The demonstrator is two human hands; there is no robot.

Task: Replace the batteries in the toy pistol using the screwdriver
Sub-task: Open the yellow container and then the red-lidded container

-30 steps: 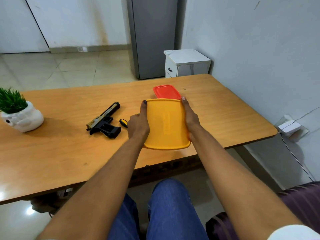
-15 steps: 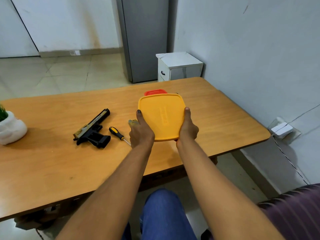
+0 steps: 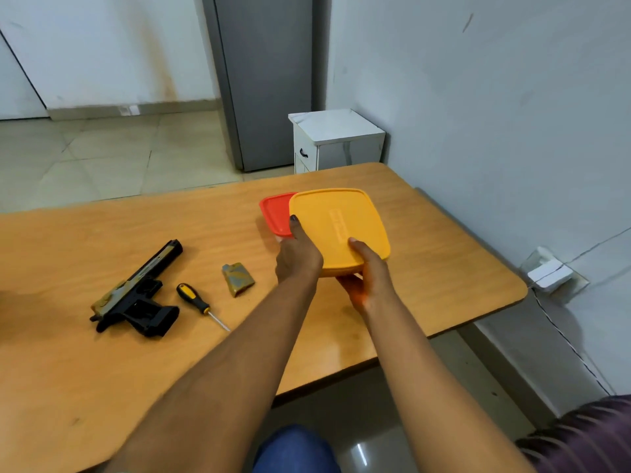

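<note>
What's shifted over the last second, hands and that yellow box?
Both hands, left hand and right hand, keep hold of the yellow container and have carried it right, so it now overlaps the red lid. That uncovers a small camouflage piece on the table. Toy pistol and screwdriver lie untouched.

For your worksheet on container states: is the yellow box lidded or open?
Lidded. The yellow lid covers the whole top of the box, held by the left hand and right hand.
</note>
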